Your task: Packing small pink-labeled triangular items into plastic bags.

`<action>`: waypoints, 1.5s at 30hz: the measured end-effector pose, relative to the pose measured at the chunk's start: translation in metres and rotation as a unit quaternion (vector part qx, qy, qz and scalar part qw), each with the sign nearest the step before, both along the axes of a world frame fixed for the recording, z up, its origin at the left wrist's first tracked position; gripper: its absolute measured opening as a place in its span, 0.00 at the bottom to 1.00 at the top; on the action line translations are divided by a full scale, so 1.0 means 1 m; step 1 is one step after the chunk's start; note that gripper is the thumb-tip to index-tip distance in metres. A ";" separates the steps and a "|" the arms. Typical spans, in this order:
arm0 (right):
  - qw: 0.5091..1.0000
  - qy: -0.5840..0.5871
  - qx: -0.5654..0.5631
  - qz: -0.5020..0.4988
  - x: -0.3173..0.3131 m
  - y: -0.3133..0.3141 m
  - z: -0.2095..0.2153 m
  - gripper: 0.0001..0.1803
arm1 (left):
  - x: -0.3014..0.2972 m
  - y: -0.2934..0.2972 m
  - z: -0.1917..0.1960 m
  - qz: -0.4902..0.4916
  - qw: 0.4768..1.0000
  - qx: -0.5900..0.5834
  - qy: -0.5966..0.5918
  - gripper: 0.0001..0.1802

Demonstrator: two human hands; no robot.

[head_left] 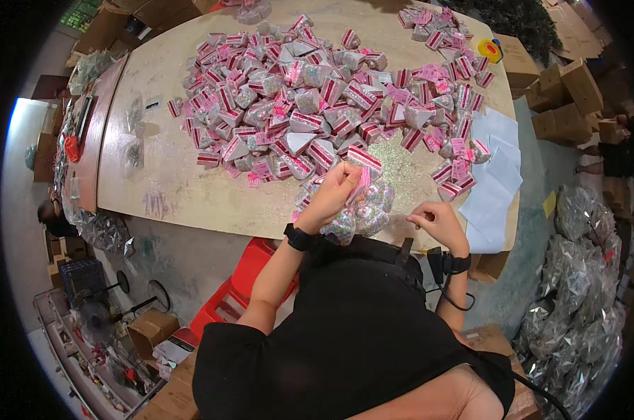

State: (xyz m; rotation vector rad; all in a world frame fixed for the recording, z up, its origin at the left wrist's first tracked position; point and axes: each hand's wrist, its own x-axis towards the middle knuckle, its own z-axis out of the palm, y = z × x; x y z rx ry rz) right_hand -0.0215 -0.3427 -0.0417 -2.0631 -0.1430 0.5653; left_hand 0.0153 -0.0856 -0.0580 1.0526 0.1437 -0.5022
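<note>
My left hand [334, 192] is closed, its thumb and fingers pinching a bundle of pink strands [363, 183] at the table's near edge. Just beyond the fingertips is a wedge-shaped cake-slice ornament [364, 161] with pink and white stripes; whether it is joined to the strands I cannot tell. Below the strands lie shiny, clear-looking pieces with multicoloured glitter [371, 215], partly behind my left hand. To their right, my right hand [436, 222] hovers near the edge with thumb and fingertips pinched together. Whatever sits in that pinch is too small to make out.
A large heap of similar cake-slice ornaments [306, 101] with pink tags covers the table's middle [212, 199]. White paper sheets [492, 185] and a yellow tape roll [490, 50] lie at the right. A red chair [250, 269] stands near my left side; cardboard boxes [562, 91] are stacked at right.
</note>
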 end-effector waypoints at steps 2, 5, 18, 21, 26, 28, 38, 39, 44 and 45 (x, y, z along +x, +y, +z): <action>1.000 -0.006 0.009 0.011 -0.005 -0.003 -0.002 0.09 | 0.001 0.002 -0.004 -0.009 1.000 -0.006 -0.005 0.09; 0.996 -0.059 0.063 0.024 -0.014 -0.005 -0.009 0.08 | 0.002 0.001 -0.009 -0.020 1.000 -0.005 -0.021 0.08; 0.978 0.158 0.128 -0.046 -0.050 -0.023 -0.016 0.05 | -0.004 0.000 -0.031 -0.045 0.987 0.132 -0.075 0.08; 0.980 0.136 0.142 -0.036 -0.054 -0.023 -0.009 0.05 | 0.002 -0.006 -0.022 -0.129 0.954 0.250 -0.104 0.08; 0.985 0.110 0.136 0.007 -0.058 -0.027 0.005 0.06 | 0.010 -0.022 -0.033 -0.147 0.930 0.274 -0.195 0.09; 0.983 0.108 0.149 -0.011 -0.062 -0.031 0.000 0.07 | 0.016 -0.029 -0.041 -0.164 0.928 0.265 -0.205 0.09; 0.985 0.153 -0.065 -0.037 -0.081 -0.046 -0.056 0.08 | 0.052 -0.059 -0.123 -0.240 0.901 0.209 -0.296 0.11; 0.986 0.153 -0.061 -0.037 -0.082 -0.046 -0.061 0.09 | 0.055 -0.059 -0.123 -0.238 0.901 0.210 -0.297 0.11; 0.992 0.081 0.023 -0.095 -0.066 -0.029 -0.056 0.15 | 0.052 -0.057 -0.112 -0.222 0.748 0.472 -0.410 0.10; 0.992 0.081 0.023 -0.096 -0.061 -0.029 -0.057 0.15 | 0.050 -0.056 -0.109 -0.170 0.693 0.537 -0.449 0.11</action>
